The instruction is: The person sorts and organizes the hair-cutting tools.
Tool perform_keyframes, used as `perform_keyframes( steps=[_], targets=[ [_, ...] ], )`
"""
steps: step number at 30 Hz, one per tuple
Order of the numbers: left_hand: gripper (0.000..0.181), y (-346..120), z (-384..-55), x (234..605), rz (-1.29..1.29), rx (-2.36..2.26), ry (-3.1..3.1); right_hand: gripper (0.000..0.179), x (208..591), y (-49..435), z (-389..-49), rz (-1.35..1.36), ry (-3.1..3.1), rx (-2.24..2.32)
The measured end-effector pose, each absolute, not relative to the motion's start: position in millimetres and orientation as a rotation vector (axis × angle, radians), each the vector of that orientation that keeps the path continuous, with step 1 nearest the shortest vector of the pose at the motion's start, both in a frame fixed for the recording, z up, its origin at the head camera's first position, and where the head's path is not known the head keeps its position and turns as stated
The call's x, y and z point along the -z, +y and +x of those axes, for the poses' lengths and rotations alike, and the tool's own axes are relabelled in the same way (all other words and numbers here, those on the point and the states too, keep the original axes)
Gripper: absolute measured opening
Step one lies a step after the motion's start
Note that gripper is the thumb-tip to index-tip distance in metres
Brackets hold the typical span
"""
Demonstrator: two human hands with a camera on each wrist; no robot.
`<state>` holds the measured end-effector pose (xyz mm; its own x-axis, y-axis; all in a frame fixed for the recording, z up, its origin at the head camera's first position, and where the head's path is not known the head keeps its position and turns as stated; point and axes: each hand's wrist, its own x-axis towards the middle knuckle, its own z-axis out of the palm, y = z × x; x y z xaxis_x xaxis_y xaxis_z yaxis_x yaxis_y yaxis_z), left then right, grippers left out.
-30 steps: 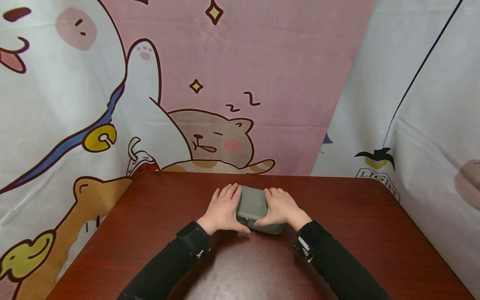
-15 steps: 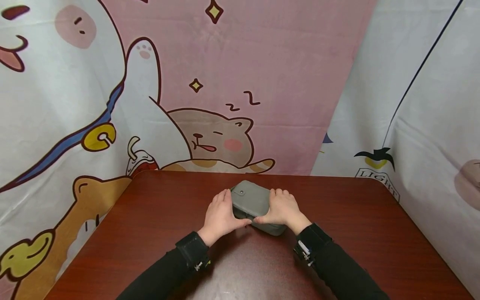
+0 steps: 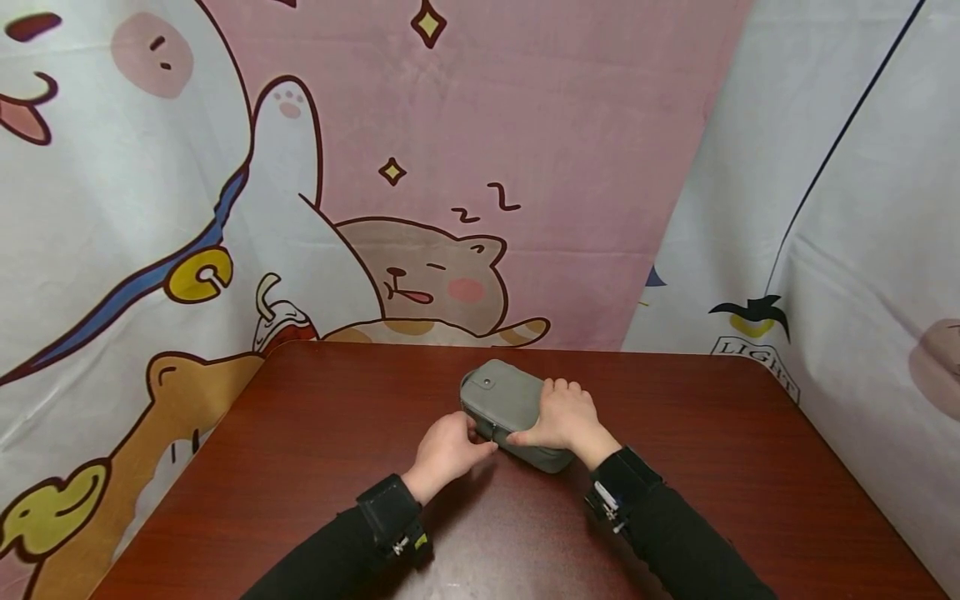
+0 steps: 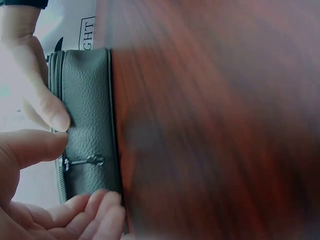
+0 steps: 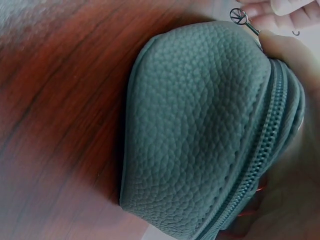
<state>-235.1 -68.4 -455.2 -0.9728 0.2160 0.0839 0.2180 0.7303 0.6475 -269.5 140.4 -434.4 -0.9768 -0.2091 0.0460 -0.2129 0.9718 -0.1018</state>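
Note:
A grey-green zippered pouch of pebbled leather lies at an angle on the table, with a small snap on top. My right hand grips its right part, thumb on the near side and fingers over the far side. At the near left corner is my left hand. Its bent fingers and thumb stand apart around the metal zipper pull, fingertips by the pouch's side. That pull, with a ring-shaped end, hangs from the zip. In the right wrist view the zipper teeth run closed along the pouch's edge.
The reddish-brown wooden table extends around the pouch on all sides. Behind it hangs a pink and white cartoon cloth, close to the table's far edge.
The left hand has slid from the pouch's left side toward the near corner, its fingers bending. The pouch has turned so its far end points more leftward. The right hand has kept its hold.

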Motion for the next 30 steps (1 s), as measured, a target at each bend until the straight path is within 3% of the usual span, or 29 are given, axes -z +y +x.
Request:
perform_keyframes(
  steps=[13, 30],
  targets=[
    [0.011, -64, -245, 466, -0.365, 1.355, -2.899, 0.118, 433, 139, -269, 0.317, -3.102, -0.160],
    [0.010, -58, -251, 470, -0.375, 1.353, -2.880, 0.117, 434, 139, -269, 0.319, -3.102, -0.157]
  ],
)
